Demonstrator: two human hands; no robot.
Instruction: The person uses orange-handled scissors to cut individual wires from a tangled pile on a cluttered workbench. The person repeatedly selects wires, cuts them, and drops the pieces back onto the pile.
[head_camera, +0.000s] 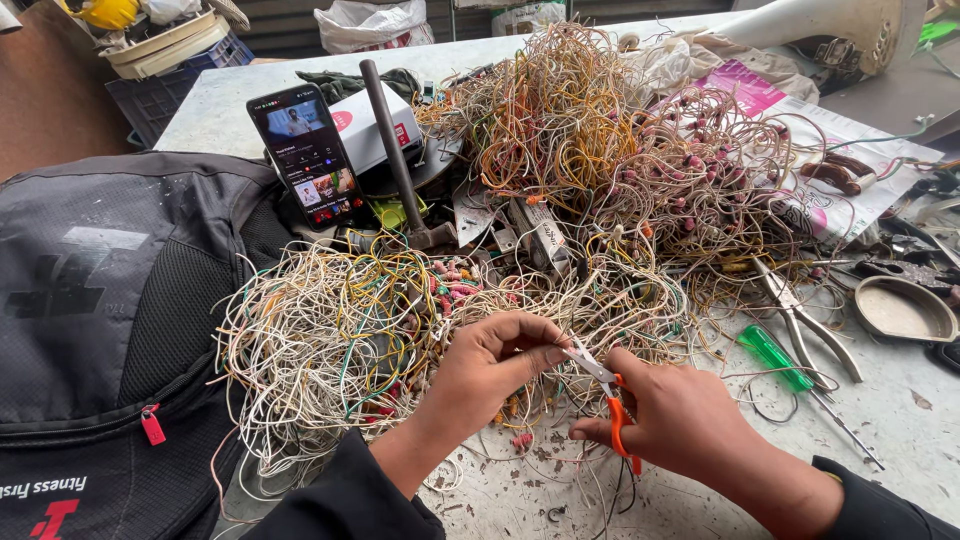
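While both forearms reach in from the near edge of the bench (900, 420), the left hand (485, 365) curls palm-down, its fingers (540, 352) pinching a thin wire from the tangled wire heap (340, 330). The right hand (680, 415) grips orange-handled scissors (605, 395), blades meeting that wire just beside the left thumb.

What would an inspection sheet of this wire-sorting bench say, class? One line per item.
Surface: grey table, littered with wire scraps.
Job's things: orange-handled scissors; pale wire tangle.
Clutter: phone, hammer, green screwdriver, pliers, metal dish.
Grips: left hand pinches wires; right hand holds the scissors.
Cables: yellow-orange tangle behind.
Surroundings: black backpack, crate.
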